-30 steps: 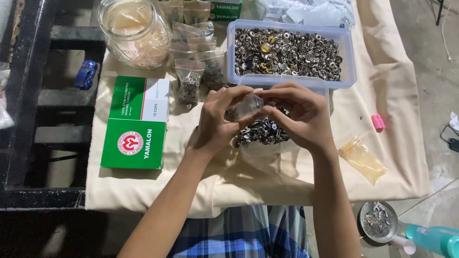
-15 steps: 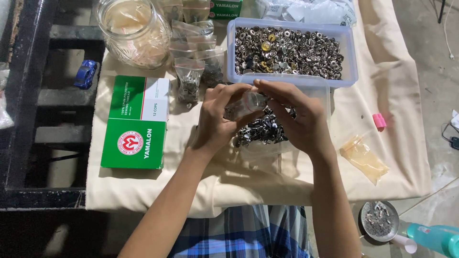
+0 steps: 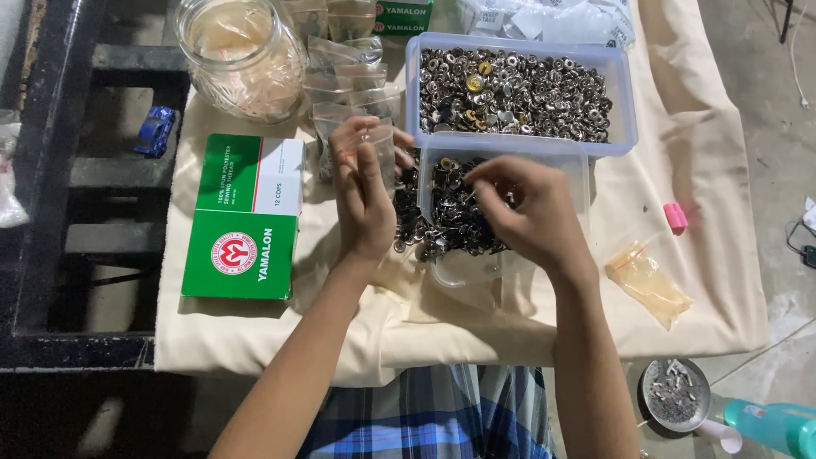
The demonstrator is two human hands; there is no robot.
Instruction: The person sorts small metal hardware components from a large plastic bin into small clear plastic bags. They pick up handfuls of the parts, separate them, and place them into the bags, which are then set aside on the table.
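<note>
A small clear plastic bag (image 3: 380,151) is standing upright in the left hand (image 3: 361,191), near the middle of the cloth-covered bench (image 3: 680,289) — thin, see-through, its mouth facing up. The left hand is pinching it, fingers curled closed around its sides. Just beside it, the right hand (image 3: 523,208) is dipping into a clear tub (image 3: 510,157) of small silvery metal snaps (image 3: 450,217), fingertips drawn together over the pile; whether a snap is sitting between them I cannot tell. A bigger tub (image 3: 625,102) of the same snaps is sitting toward the bench's far edge, and a green box (image 3: 242,217) is lying near its left edge — well apart from the hands.
</note>
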